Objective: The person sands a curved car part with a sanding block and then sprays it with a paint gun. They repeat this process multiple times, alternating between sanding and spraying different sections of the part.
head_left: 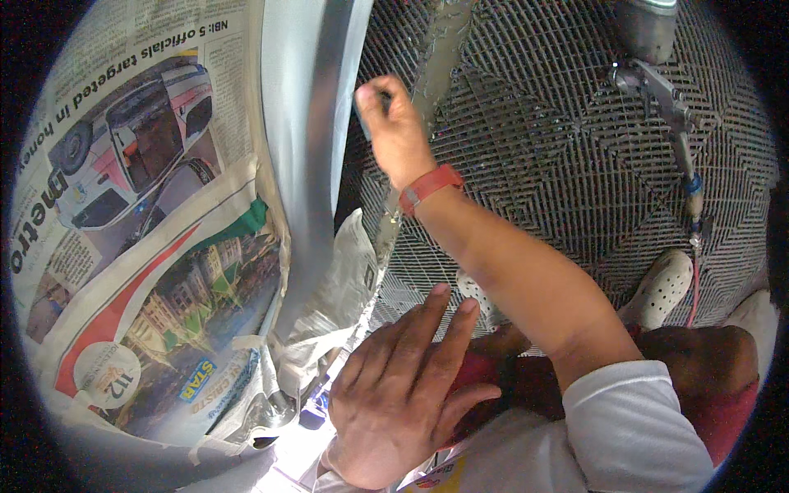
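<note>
On the far left, newspaper sheets [123,140] are covering a big part, so the covering up is looking done there. Next to them, a smooth, curved grey panel [306,140], maybe part of a car, is showing bare. It is standing between the paper and the hands. A crumpled, shiny sheet [345,259] is hanging by its lower edge.

The right hand [394,131] is hovering close to the panel's edge, with its fingers curling in. It is blurry, so I cannot tell if it is holding a small dark thing. The left hand [394,394] is holding nothing; its fingers are pointing up and spreading apart.

I am guessing that the bare strip is being worked on and needing more.

On the right, a spray gun [662,94] is sitting unused above the mat [534,156]. Its metal cup [653,33] is hiding what is inside.
</note>
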Demonstrator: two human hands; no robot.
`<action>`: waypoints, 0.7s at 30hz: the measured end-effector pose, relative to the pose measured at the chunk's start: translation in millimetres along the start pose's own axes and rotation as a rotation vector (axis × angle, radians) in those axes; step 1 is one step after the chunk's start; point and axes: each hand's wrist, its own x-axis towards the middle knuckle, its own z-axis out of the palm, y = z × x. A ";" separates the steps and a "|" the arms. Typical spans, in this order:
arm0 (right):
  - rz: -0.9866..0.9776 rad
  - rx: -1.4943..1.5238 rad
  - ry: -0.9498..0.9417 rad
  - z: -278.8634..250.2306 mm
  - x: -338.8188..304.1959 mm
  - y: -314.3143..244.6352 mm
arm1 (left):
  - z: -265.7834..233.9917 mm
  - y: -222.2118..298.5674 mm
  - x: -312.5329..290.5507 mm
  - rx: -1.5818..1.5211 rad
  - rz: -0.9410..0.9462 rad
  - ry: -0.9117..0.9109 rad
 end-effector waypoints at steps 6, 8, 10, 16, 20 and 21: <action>-0.105 -0.229 0.067 -12.3 44.4 -46.8 | 2.8 2.1 -5.8 -0.024 -0.021 0.014; -0.151 -0.238 0.032 -13.2 39.9 -38.5 | 1.4 4.2 -4.6 -0.024 -0.024 0.009; -0.167 -0.293 -0.030 -14.5 20.2 -16.7 | -1.4 6.4 -0.4 -0.019 -0.025 0.000; -0.200 -0.319 0.096 -9.3 55.2 -55.1 | 0.1 4.8 -8.6 -0.052 -0.011 0.034; -0.092 -0.360 -0.068 -5.9 3.6 -27.9 | 1.5 4.1 -6.5 -0.023 -0.021 0.019; -0.109 -0.333 -0.040 -5.0 5.1 -27.2 | -0.2 3.7 -6.7 -0.022 -0.016 0.020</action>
